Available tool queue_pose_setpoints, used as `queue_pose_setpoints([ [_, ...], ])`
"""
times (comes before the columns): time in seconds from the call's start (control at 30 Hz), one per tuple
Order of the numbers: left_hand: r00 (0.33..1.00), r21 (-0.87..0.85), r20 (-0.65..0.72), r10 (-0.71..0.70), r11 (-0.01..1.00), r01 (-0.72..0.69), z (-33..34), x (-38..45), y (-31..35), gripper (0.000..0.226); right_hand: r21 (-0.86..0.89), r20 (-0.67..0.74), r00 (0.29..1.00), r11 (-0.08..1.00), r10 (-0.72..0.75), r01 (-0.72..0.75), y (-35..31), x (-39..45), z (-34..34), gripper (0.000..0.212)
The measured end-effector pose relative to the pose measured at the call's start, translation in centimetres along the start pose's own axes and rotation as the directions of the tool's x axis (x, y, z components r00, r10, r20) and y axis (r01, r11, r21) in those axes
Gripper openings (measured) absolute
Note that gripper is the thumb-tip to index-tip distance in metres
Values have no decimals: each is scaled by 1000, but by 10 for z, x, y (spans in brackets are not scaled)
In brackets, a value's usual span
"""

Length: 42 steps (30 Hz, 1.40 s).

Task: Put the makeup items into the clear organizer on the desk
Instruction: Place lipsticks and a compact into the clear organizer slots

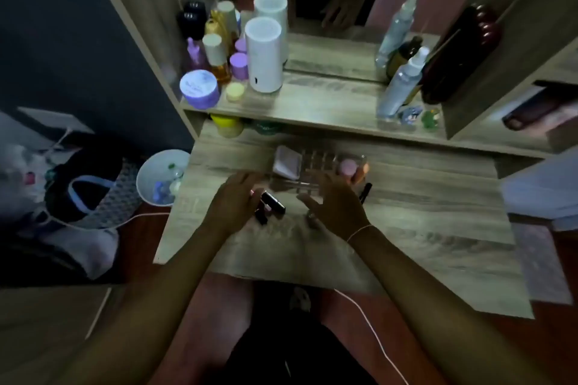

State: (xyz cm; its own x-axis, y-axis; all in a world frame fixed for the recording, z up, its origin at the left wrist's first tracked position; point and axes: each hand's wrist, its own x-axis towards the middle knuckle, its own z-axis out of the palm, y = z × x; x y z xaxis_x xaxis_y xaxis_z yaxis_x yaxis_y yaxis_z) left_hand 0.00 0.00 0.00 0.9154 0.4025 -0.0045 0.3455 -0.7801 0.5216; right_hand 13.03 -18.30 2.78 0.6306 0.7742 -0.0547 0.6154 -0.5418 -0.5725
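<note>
Hands (233, 201) over dark lipstick tubes (272, 201), woodgrain desk (422, 212).

Dim, soft, motion-blurred picture; wide-angle bending at edges; faint glare on the shelf (328, 103).

1. Both forearms enter from the bottom of the frame and converge toward the centre, the left from the lower left, the right from the lower right.
2. The left hand (233, 200) sits just left of centre, back of the hand up, fingers curled downward and pointing toward the upper right; motion blur hides whether it grips anything.
3. The right hand (336, 201) sits just right of centre, back up, fingers spread loosely and reaching toward the upper left.
4. A thin bracelet (359, 232) circles the right wrist.
5. The two hands are near each other but apart.
</note>
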Motion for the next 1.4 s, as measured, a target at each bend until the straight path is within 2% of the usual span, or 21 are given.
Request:
queue_pose_setpoints([
  [0.17, 992, 5, 1, -127, 992, 127, 30, -12, -11, 38, 4, 128, 987, 995, 95, -96, 9, -2, 37, 48],
  [0.4, 948, -37, 43, -316, 947, 318, 50, -9, -16, 76, 5, 190, 972, 990, 139, -142, 0, 12, 73, 36],
  [0.5, 927, -92, 26, -375, 922, 376, 55, -6, -18, 85, -33, 191, 966, 985, 172, -169, -6, 19, 87, 30],
  [0.6, 878, -214, 17, -478, 856, 470, 58, -6, -14, 94, -69, 177, 962, 978, 207, -198, -9, 24, 93, 26],
  [0.7, 844, -281, 18, -537, 807, 519, 62, -10, -8, 92, -65, 158, 961, 973, 227, -219, -10, 27, 95, 24],
  [0.8, 826, -298, 21, -563, 785, 543, 61, -11, -5, 77, -38, 164, 956, 970, 243, -240, -11, 28, 93, 24],
  [0.93, 797, -321, 42, -602, 748, 582, 55, -10, -4, 69, 56, 131, 952, 957, 275, -284, -14, 26, 81, 26],
  [1.1, 837, -409, -86, -540, 785, 465, 38, -11, 4, 44, 253, -11, 920, 891, 393, -377, -9, 17, 48, 21],
  [1.17, 861, -488, -102, -498, 779, 393, 31, 0, 11, 34, 285, -129, 891, 877, 436, -388, -1, 20, 33, 20],
  [1.3, 932, -544, -163, -325, 817, 190, 21, 41, 32, 33, 313, -264, 806, 837, 530, -449, 12, 35, 17, 21],
  [1.4, 960, -517, -180, -213, 851, 92, 21, 75, 45, 31, 300, -329, 787, 848, 523, -438, 20, 47, 16, 23],
])
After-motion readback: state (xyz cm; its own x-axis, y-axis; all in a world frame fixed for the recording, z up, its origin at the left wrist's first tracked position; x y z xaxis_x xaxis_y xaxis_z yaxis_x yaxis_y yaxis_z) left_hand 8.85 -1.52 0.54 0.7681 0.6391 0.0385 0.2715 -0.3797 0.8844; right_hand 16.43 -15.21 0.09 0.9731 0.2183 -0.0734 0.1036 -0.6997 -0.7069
